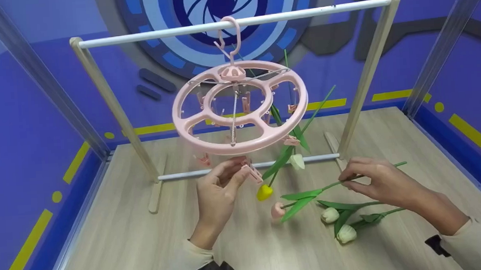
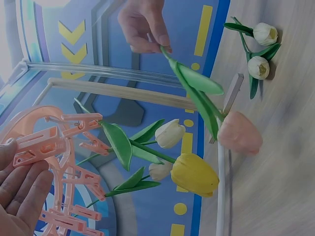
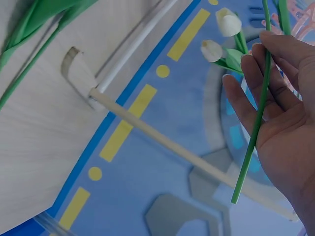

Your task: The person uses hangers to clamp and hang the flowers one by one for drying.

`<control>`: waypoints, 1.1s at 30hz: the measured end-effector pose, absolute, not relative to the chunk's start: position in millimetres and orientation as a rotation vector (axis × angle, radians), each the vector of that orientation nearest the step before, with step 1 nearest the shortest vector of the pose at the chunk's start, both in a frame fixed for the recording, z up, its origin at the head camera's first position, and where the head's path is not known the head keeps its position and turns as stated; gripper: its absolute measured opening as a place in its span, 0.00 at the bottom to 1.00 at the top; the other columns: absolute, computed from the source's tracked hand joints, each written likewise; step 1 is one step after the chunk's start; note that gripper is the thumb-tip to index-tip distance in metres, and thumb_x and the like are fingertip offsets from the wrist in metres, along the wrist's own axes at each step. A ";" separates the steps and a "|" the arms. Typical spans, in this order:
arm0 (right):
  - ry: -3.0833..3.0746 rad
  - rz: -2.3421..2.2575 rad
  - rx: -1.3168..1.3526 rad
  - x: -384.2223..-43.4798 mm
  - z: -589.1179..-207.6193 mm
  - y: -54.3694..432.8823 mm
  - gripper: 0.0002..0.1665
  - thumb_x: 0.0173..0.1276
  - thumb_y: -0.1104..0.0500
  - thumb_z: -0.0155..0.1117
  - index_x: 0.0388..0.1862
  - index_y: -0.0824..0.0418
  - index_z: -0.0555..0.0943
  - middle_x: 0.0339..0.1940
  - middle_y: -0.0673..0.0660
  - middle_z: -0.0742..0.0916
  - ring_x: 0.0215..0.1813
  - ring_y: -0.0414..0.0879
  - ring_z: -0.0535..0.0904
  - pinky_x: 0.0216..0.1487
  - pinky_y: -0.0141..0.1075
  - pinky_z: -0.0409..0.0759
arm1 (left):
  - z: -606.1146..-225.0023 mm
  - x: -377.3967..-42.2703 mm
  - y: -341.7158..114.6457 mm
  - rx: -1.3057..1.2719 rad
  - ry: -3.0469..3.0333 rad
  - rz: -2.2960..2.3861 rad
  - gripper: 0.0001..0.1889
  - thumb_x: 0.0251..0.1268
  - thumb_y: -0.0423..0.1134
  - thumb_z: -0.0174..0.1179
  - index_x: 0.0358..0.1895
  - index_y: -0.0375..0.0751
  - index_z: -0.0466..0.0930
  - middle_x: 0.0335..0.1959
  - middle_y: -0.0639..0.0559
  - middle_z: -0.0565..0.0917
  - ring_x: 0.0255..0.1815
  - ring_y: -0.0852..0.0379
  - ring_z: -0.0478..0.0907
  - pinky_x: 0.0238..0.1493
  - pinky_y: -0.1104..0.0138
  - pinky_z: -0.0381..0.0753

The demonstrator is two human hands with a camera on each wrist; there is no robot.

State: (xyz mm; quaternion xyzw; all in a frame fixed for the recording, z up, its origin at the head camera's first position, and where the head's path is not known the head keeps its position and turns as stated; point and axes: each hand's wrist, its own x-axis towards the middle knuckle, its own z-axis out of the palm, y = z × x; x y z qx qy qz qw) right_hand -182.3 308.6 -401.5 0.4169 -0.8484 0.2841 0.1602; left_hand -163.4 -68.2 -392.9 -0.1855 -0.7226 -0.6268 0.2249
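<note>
My left hand (image 1: 219,190) pinches a pink clothespin (image 1: 253,174) that hangs at the front edge of the round pink drying hanger (image 1: 241,145). In the left wrist view the thumb presses that clothespin (image 2: 39,146) against the fingers. My right hand (image 1: 377,181) holds an artificial pink tulip (image 1: 277,210) by its green stem (image 3: 261,110), blossom pointing left and slightly down. Clipped to the hanger's right side, a yellow tulip (image 1: 264,192) and white tulips (image 2: 170,133) hang heads downward.
Two white tulips (image 1: 330,215) lie on the wooden table (image 1: 118,251) below my right hand. The hanger hooks over the white bar of a wooden stand (image 1: 370,72). Other pink clothespins (image 1: 203,159) dangle around the ring. Blue printed walls (image 1: 27,123) enclose the table.
</note>
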 end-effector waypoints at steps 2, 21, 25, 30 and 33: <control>-2.404 0.794 1.214 -182.5 -398.5 303.0 0.22 0.55 0.77 0.80 0.41 0.55 0.88 0.39 0.45 0.87 0.39 0.39 0.86 0.44 0.19 0.81 | -392.5 -163.3 -67.0 -0.518 -1.997 -1.725 0.13 0.70 0.33 0.72 0.54 0.35 0.88 0.47 0.53 0.92 0.45 0.54 0.89 0.51 0.60 0.90; -2.287 0.729 1.281 -190.8 -371.5 245.7 0.21 0.57 0.74 0.82 0.44 0.56 0.88 0.41 0.47 0.87 0.41 0.42 0.85 0.47 0.26 0.84 | -390.8 -162.5 -57.4 -0.551 -1.969 -1.764 0.12 0.69 0.33 0.73 0.53 0.36 0.89 0.45 0.53 0.92 0.45 0.54 0.90 0.50 0.61 0.89; -2.224 0.737 1.328 -193.0 -366.1 234.9 0.21 0.56 0.76 0.81 0.44 0.57 0.88 0.40 0.49 0.86 0.40 0.43 0.84 0.45 0.24 0.83 | -389.4 -162.3 -55.0 -0.561 -1.949 -1.789 0.12 0.68 0.33 0.73 0.52 0.35 0.89 0.44 0.53 0.92 0.44 0.52 0.90 0.50 0.60 0.89; -2.199 0.748 1.348 -194.2 -361.2 225.6 0.20 0.56 0.75 0.81 0.44 0.58 0.88 0.40 0.49 0.87 0.40 0.43 0.83 0.48 0.20 0.79 | -389.2 -162.7 -51.4 -0.550 -1.954 -1.807 0.11 0.68 0.33 0.74 0.51 0.36 0.90 0.44 0.53 0.92 0.43 0.53 0.89 0.49 0.60 0.90; -2.236 0.743 1.325 -193.6 -359.2 221.4 0.19 0.57 0.74 0.82 0.44 0.58 0.88 0.41 0.49 0.87 0.41 0.43 0.83 0.48 0.24 0.82 | -388.0 -162.6 -50.0 -0.549 -1.956 -1.804 0.11 0.67 0.33 0.74 0.50 0.36 0.90 0.43 0.54 0.92 0.43 0.53 0.90 0.49 0.61 0.90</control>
